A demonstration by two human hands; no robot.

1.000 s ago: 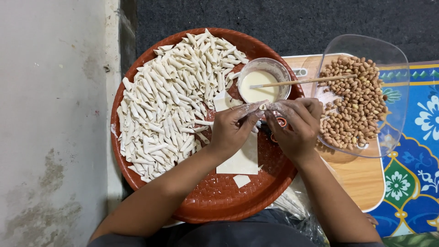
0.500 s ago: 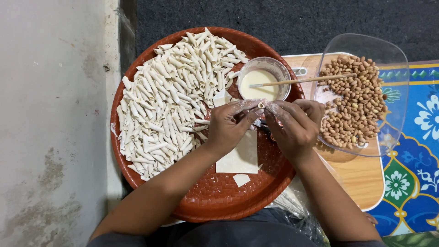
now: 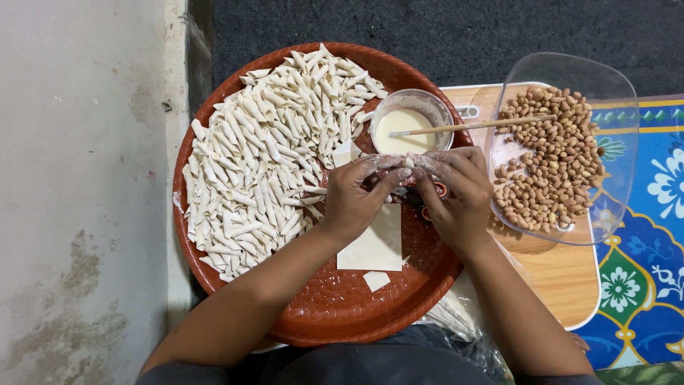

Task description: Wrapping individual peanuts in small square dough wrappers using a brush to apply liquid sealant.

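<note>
Left hand (image 3: 354,197) and right hand (image 3: 456,196) pinched together on a small pastry piece (image 3: 408,163), tray (image 3: 335,314) centre. Rolled pieces (image 3: 263,157) heaped at 10 o'clock; wrapper stack (image 3: 374,246) remaining at 6.

Soft, even overhead light, faint shadows, sharp focus, slight glare on the clear bowl (image 3: 570,78).
</note>
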